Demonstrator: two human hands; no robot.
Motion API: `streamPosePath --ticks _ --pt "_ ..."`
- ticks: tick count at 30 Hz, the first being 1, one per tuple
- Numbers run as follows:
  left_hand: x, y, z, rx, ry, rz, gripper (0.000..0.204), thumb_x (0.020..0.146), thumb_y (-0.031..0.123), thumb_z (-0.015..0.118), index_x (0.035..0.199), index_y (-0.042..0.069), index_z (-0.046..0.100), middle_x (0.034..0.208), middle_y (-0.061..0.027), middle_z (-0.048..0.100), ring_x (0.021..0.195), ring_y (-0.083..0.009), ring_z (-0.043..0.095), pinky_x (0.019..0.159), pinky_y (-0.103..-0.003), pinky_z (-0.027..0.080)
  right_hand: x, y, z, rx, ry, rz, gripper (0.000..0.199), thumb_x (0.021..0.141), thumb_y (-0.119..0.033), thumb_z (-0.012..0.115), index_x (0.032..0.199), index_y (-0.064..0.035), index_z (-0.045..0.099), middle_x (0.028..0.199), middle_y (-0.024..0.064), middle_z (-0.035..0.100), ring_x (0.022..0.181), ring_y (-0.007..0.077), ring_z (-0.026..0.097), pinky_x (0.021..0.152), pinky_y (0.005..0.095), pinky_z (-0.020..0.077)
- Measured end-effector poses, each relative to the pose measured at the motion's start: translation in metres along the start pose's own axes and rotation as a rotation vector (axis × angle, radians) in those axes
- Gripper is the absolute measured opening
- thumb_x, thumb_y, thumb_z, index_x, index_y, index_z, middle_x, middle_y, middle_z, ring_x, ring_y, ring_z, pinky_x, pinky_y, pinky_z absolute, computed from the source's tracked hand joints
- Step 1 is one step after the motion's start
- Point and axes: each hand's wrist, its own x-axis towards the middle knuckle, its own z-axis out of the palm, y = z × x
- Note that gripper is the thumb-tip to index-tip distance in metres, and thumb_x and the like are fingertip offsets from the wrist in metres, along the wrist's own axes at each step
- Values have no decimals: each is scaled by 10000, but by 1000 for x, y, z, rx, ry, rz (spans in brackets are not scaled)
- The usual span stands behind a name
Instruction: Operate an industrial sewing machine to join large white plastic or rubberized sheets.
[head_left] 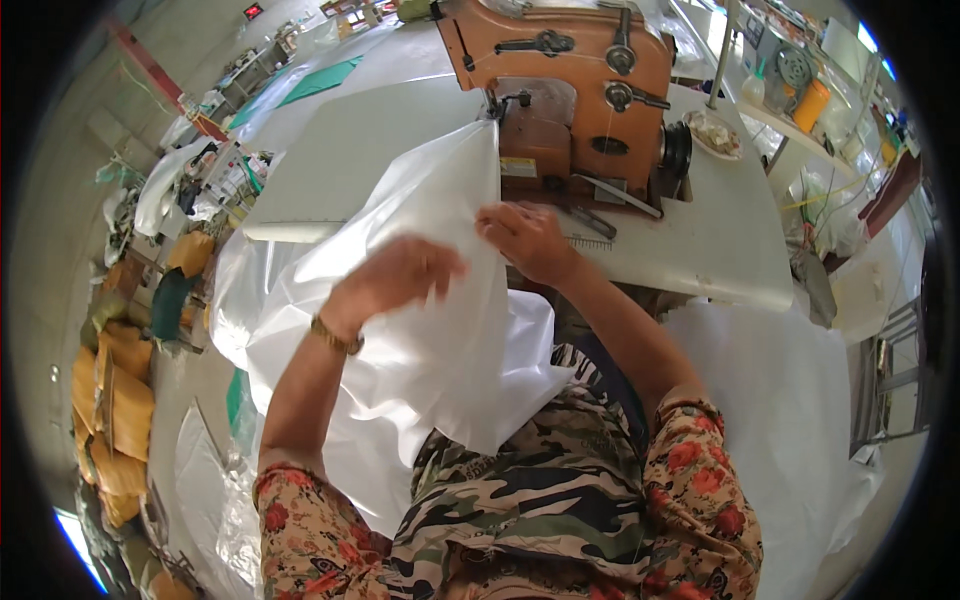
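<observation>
A large white translucent plastic sheet (400, 330) runs from my lap up to the orange-brown sewing machine (570, 90) on the white table (700, 240). My left hand (395, 275) rests on the sheet's upper face, fingers curled and slightly blurred. My right hand (525, 240) pinches the sheet's right edge just in front of the machine's foot. The sheet's top corner reaches the needle area. A gold bracelet sits on my left wrist.
More white sheeting (790, 400) is piled at my right. Yellow sacks (115, 400) stack on the floor at the left. A small dish (713, 133) sits beside the machine, and a shelf with an orange canister (812, 105) stands at the far right.
</observation>
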Motion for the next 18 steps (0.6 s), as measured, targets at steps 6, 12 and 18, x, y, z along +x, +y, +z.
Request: streamPosePath --ticks 6,12,18 --pt "114 -52 -67 750 846 354 209 929 125 509 1042 9 641 1024 -167 665 886 -373 637 809 -444 498 -2 8 14 70 -7 -41 209 698 -64 677 897 -65 615 1010 44 626 859 252 661 720 369 552" --pt "151 -63 -87 381 438 -40 192 885 156 581 991 16 661 1007 -161 678 925 -321 636 819 -389 479 -4 14 16 125 -63 -14 249 649 -36 694 881 -65 607 1000 37 623 854 250 652 732 373 545" --pt "142 -48 -76 881 894 235 88 855 142 605 838 61 634 846 -89 662 819 -276 628 857 -380 426 -5 17 17 148 -115 13 263 615 -28 696 855 -67 594 955 35 608 823 253 635 742 383 533"
